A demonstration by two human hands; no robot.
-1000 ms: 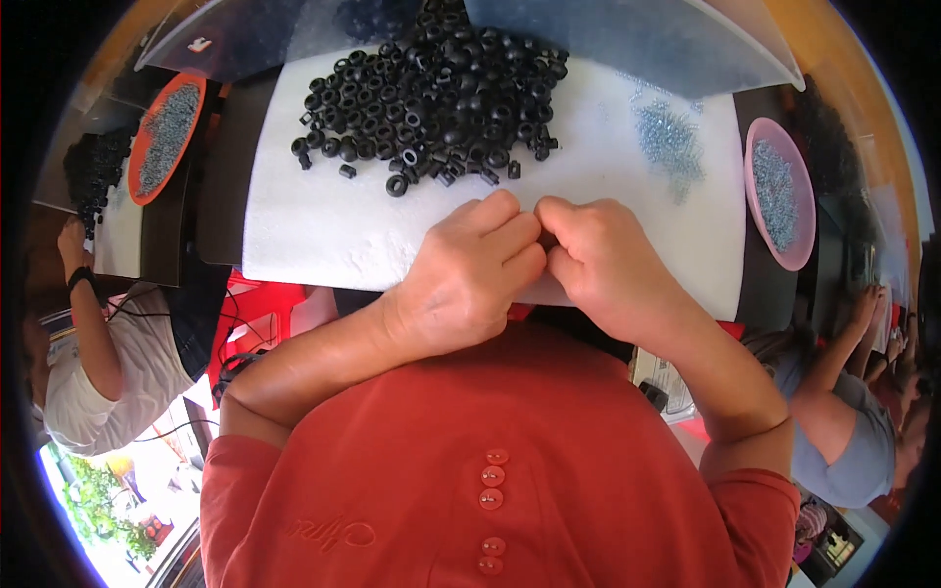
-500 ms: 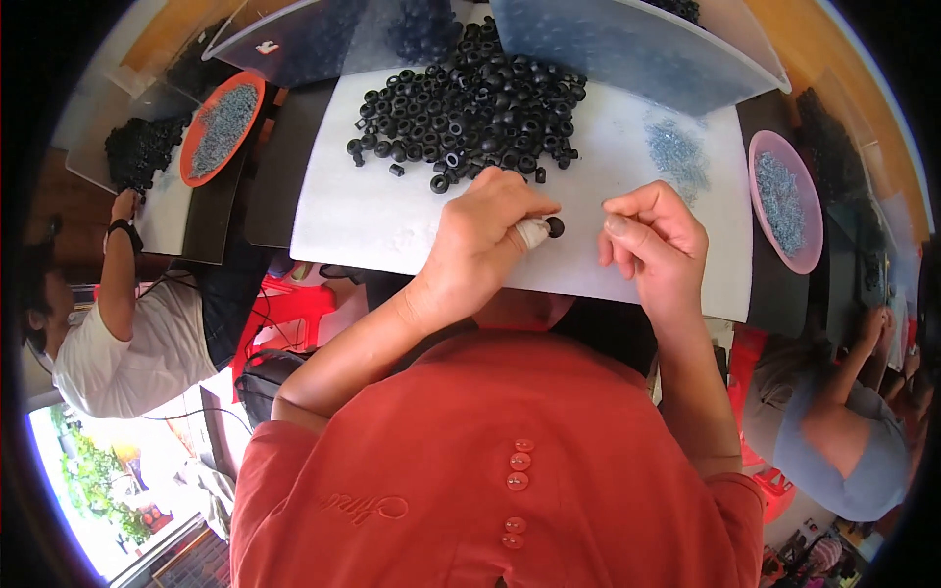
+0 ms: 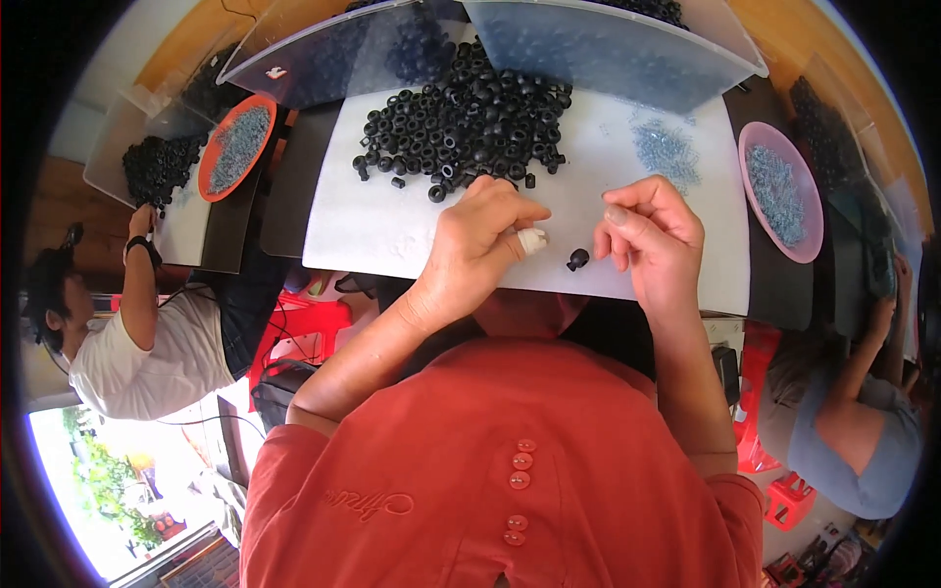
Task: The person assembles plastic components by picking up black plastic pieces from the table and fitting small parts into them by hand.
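A small black plastic piece (image 3: 577, 260), round with a short stub like a ball-shaped cord lock, is apart from both hands near the white board's front edge. I cannot tell whether it rests on the board (image 3: 372, 230) or is falling. To its left is my left hand (image 3: 485, 235), a white wrap round the thumb, index finger and thumb apart with nothing between them. On the other side, my right hand (image 3: 652, 230) has thumb and index finger pinched together; what they hold is too small to make out. A pile of black plastic parts (image 3: 466, 122) lies just beyond my left hand.
Tiny bluish-grey pieces (image 3: 667, 152) lie scattered at the board's right. A pink bowl (image 3: 750, 181) and an orange bowl (image 3: 204, 176) of similar pieces flank the board. Clear plastic bins (image 3: 608, 59) stand behind the pile. Co-workers sit on both sides.
The round black piece has left my left fingertips and is now nearer my right hand. My left thumb and index finger have parted. My right hand keeps its pinch.
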